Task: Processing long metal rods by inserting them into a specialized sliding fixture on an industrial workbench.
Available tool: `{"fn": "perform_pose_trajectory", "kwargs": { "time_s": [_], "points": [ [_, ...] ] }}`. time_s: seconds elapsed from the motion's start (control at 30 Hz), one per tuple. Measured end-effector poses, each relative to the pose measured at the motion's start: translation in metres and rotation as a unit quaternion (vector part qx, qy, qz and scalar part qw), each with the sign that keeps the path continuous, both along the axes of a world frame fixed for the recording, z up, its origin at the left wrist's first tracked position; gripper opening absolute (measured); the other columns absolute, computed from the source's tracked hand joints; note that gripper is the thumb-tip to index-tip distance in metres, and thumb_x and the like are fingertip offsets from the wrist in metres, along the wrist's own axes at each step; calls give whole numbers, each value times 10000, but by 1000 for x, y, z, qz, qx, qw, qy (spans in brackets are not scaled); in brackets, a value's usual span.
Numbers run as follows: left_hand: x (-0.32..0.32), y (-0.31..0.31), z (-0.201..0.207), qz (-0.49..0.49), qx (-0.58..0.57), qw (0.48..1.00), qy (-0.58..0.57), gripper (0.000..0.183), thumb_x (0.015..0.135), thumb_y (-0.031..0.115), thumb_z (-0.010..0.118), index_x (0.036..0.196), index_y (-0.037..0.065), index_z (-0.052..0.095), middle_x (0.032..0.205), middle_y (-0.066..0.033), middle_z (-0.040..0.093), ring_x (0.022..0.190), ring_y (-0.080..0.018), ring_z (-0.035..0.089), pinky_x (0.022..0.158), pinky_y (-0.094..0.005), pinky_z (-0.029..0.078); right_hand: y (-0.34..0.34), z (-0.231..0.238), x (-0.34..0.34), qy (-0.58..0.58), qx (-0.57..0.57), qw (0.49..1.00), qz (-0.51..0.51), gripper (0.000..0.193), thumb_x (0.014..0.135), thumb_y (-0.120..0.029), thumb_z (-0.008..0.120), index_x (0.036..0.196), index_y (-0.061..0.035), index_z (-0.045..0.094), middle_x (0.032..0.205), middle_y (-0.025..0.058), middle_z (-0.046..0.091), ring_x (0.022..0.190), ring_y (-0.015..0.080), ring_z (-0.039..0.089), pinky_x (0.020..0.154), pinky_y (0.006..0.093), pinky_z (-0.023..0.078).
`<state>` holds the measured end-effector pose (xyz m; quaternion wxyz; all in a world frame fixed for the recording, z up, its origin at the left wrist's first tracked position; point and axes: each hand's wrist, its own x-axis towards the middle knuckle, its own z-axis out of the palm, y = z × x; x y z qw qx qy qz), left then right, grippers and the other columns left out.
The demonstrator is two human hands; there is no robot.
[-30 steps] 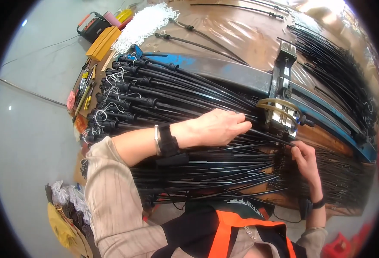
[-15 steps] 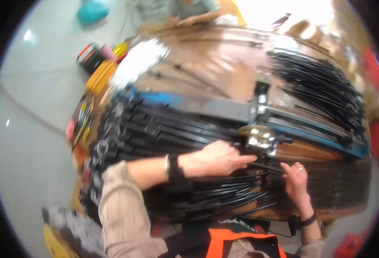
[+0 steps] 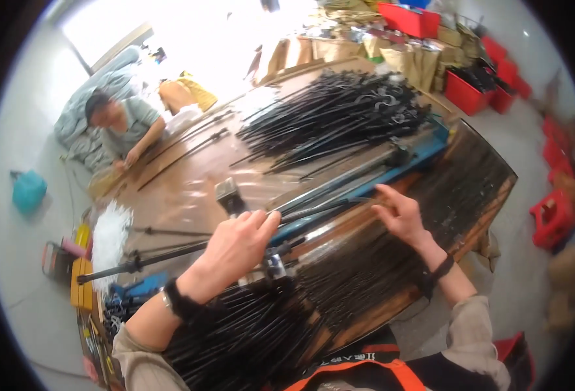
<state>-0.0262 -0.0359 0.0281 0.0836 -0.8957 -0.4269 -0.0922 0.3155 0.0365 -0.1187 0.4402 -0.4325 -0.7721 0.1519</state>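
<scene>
A long black rod (image 3: pixel 170 253) with a collar near its left end slants across the table. My left hand (image 3: pixel 238 242) is closed round it, beside a small metal fixture (image 3: pixel 275 264) that the hand partly hides. On the right, my right hand (image 3: pixel 401 218) has its thumb and forefinger apart, close to the far end of a dark rod; contact there is not clear. Under both hands runs a blue metal rail (image 3: pixel 411 156). Many thin black rods (image 3: pixel 248 332) lie below my left forearm, and more thin dark rods (image 3: pixel 365 280) cover the table's near right side.
A heap of black rods with pale loops (image 3: pixel 346 107) lies on the table's far side. White material (image 3: pixel 111 241) and a yellow box (image 3: pixel 81 283) stand at the left edge. Across the table a person (image 3: pixel 121 127) sits working. Red bins (image 3: pixel 466 91) stand beyond, at the right.
The view has swung to the right. My left hand now grips a long rod reaching out to the left, and my hands have moved up over the blue rail.
</scene>
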Motion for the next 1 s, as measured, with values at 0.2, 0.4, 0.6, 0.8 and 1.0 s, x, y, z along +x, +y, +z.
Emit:
{"fn": "perform_pose_trajectory", "kwargs": {
  "time_s": [0.2, 0.4, 0.6, 0.8, 1.0],
  "points": [
    [27, 42, -14, -33, -8, 999, -18, 216, 883, 52, 568, 1098, 41, 557, 862, -155, 606, 792, -363, 616, 654, -458, 504, 76, -44, 78, -55, 157, 969, -184, 510, 806, -230, 786, 1272, -120, 611, 814, 75, 646, 706, 267, 634, 649, 367, 529],
    [60, 58, -27, -46, -78, 996, 21, 240, 877, 49, 583, 1115, 43, 557, 841, -159, 589, 822, -355, 609, 681, -451, 493, 66, -17, 81, -82, 264, 961, -2, 405, 853, -288, 739, 1221, -148, 642, 724, 69, 650, 642, 229, 663, 580, 373, 533],
    [48, 50, -26, -41, -66, 997, -18, 287, 877, 54, 607, 1161, 47, 573, 809, -150, 562, 780, -355, 592, 657, -445, 478, 22, 12, 0, -37, 170, 984, -43, 400, 858, -327, 737, 1207, -151, 649, 790, 54, 659, 702, 199, 603, 647, 344, 508],
    [-4, 34, -15, 32, -7, 999, 7, 303, 875, 46, 611, 1177, 63, 610, 785, -136, 543, 747, -348, 573, 652, -436, 467, 18, -11, 10, 32, 120, 990, 68, 327, 903, -368, 680, 1126, -128, 697, 776, 53, 649, 707, 185, 558, 683, 326, 477],
    [-26, 7, -9, 35, -10, 999, -39, 343, 866, 5, 609, 1202, 72, 630, 789, -143, 535, 728, -332, 557, 651, -426, 455, 0, 15, -31, 165, -24, 983, 77, 230, 931, -316, 668, 997, -108, 739, 776, 20, 658, 734, 148, 567, 697, 302, 481]
  ]
}}
